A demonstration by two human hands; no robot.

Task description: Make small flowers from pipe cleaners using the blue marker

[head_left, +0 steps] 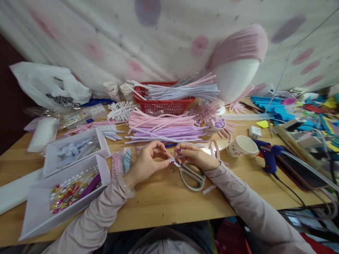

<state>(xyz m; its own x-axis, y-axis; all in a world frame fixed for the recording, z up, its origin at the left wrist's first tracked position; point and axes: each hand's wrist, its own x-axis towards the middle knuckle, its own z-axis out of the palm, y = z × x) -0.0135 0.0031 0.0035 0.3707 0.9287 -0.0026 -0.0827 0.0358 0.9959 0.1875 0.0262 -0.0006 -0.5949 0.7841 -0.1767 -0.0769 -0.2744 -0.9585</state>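
Observation:
My left hand (151, 159) and my right hand (195, 155) meet over the middle of the table, their fingertips pinched close together. Between them is a short pale pipe cleaner (180, 156), largely covered by the fingers. Scissors (194, 177) with beige handles lie just under my right hand, their blades partly hidden. Behind my hands are bundles of pink pipe cleaners (156, 121) and purple pipe cleaners (169, 134). A small pale strip (209, 189) lies to the right of the scissors. Packs of pink beads (116, 164) and blue beads (126, 160) sit beside my left wrist.
At left stand an open white box (34, 208) of gems and another box (49, 155) with pale blue pieces. A red basket (169, 107) holds more pipe cleaners. At right are a paper cup (242, 146), a blue glue gun (268, 155) and a phone (304, 173). A white head form (235, 77) stands behind.

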